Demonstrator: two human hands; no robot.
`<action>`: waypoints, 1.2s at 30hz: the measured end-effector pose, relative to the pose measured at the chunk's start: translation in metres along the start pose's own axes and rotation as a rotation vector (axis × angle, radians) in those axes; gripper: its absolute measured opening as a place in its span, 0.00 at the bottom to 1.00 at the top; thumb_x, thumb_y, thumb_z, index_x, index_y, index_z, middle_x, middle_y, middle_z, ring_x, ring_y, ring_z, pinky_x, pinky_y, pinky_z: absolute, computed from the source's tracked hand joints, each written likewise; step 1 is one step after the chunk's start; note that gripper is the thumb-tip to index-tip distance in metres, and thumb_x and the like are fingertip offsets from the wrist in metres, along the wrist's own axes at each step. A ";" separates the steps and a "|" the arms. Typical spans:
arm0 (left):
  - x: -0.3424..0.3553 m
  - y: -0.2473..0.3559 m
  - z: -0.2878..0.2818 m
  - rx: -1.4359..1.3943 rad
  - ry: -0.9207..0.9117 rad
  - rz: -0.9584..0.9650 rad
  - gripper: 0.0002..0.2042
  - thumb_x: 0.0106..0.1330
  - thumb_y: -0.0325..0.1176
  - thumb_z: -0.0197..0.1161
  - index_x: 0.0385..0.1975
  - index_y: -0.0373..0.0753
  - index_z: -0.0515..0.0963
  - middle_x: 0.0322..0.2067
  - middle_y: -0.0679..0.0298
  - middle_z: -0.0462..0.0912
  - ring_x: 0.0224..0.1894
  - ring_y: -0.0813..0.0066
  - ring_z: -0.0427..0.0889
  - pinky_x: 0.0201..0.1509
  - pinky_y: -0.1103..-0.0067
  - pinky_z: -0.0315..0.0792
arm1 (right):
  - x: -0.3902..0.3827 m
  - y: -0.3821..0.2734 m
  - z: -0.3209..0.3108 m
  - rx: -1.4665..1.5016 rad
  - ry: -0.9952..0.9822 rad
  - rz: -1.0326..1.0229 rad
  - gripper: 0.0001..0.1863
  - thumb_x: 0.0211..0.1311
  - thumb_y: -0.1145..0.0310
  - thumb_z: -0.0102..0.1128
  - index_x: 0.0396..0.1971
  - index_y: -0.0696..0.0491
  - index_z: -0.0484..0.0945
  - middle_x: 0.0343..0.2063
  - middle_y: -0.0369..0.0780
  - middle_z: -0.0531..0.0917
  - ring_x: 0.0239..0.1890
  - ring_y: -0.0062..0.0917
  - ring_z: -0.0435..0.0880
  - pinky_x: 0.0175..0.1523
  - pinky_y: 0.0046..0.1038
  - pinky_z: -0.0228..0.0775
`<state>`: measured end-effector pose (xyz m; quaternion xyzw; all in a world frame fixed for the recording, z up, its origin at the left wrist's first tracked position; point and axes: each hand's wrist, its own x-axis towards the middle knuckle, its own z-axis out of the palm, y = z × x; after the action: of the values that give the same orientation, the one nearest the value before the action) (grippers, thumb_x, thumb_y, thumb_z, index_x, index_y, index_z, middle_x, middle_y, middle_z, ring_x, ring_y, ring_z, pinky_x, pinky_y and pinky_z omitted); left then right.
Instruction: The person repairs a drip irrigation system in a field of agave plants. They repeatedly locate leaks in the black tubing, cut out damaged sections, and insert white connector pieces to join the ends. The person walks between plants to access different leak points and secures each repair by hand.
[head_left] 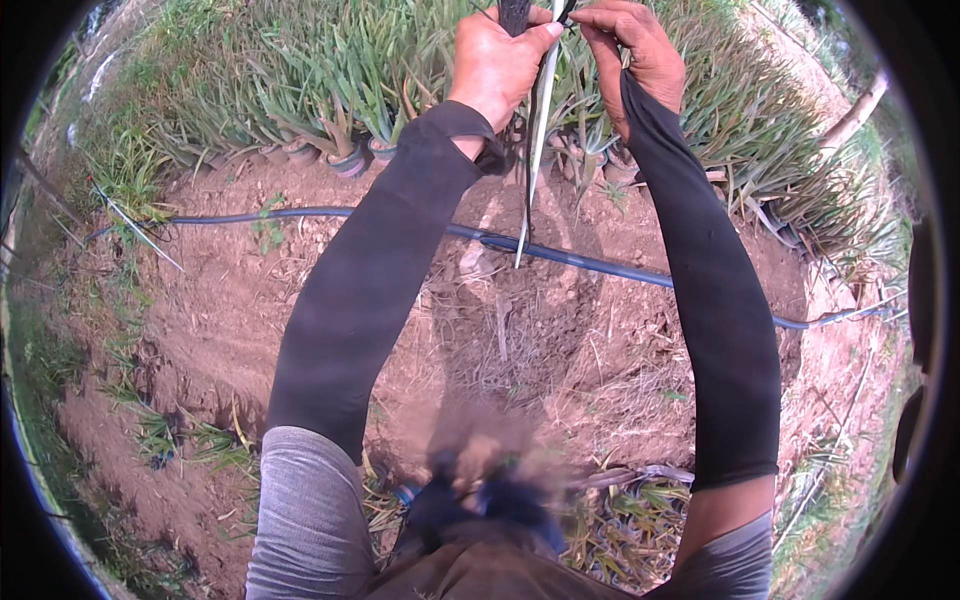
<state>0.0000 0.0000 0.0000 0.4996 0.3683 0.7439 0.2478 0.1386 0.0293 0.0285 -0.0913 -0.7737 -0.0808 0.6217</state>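
Note:
At the top edge, my left hand grips a dark stick, with its thumb on a long pale narrow strip. The strip hangs down between my forearms with a thin dark line along it, its pointed end in front of the ground. Just right of it, my right hand pinches a small dark strip at the top of the pale one. Where these pieces continue above the frame is hidden. Both forearms wear black sleeves.
Dense spiky green plants, some in pots, fill the far side. A blue-black hose runs across the dry soil. A pale log stands at the right. More plants lie beside my feet.

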 end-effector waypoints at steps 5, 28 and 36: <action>-0.007 -0.003 -0.009 -0.152 -0.050 -0.101 0.04 0.60 0.27 0.65 0.34 0.36 0.81 0.23 0.70 0.79 0.21 0.85 0.71 0.23 0.85 0.65 | 0.007 -0.008 -0.009 -0.058 -0.133 -0.178 0.11 0.45 0.87 0.60 0.26 0.54 0.80 0.27 0.40 0.81 0.29 0.29 0.82 0.33 0.24 0.73; 0.001 0.005 -0.009 -0.151 -0.097 -0.169 0.04 0.62 0.29 0.65 0.34 0.38 0.82 0.18 0.75 0.75 0.13 0.88 0.64 0.16 0.86 0.55 | -0.001 0.031 0.002 0.091 -0.093 -0.049 0.08 0.47 0.80 0.68 0.30 0.55 0.83 0.28 0.41 0.84 0.30 0.26 0.85 0.34 0.23 0.76; 0.002 0.004 -0.009 -0.189 -0.105 -0.183 0.05 0.61 0.30 0.66 0.34 0.38 0.82 0.18 0.74 0.75 0.13 0.88 0.64 0.15 0.87 0.55 | 0.002 0.034 -0.003 -0.002 -0.126 -0.198 0.09 0.48 0.80 0.68 0.30 0.54 0.81 0.29 0.41 0.83 0.30 0.29 0.84 0.33 0.24 0.75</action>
<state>-0.0087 -0.0036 0.0020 0.4767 0.3270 0.7224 0.3795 0.1490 0.0618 0.0313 -0.0200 -0.8164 -0.1364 0.5608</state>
